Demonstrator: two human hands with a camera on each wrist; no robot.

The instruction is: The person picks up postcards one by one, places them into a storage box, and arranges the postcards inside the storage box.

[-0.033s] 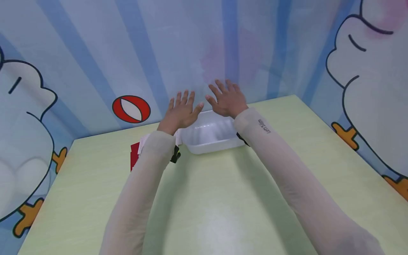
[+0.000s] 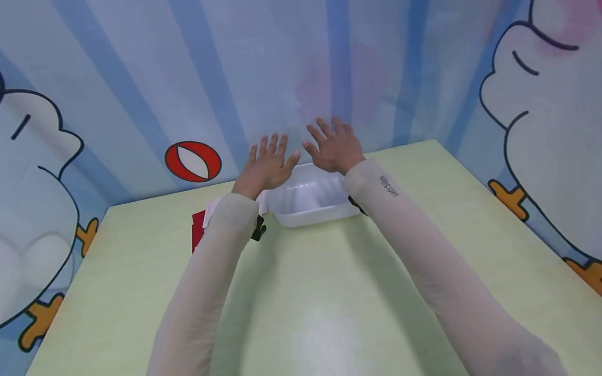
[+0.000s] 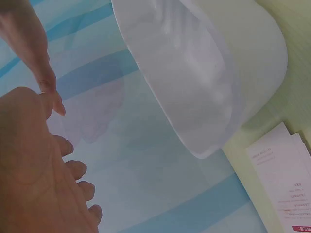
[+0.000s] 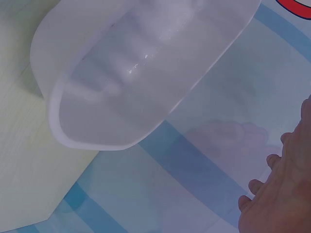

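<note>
Nothing has visibly moved since the earlier frame; both the left hand point(image 2: 267, 166) and right hand point(image 2: 335, 147) hover with fingers spread, holding nothing, above a translucent plastic tub point(image 2: 310, 201) at the table's point(image 2: 329, 292) far edge; it looks light, thin, slightly flexible; best gripped by its rim on both sides.

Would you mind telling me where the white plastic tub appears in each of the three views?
Head: white plastic tub at centre, on the far table edge below both hands.
Left wrist: tub fills the upper right.
Right wrist: tub fills the upper left.
Shared landmark: the blue-striped wall behind it.
</note>
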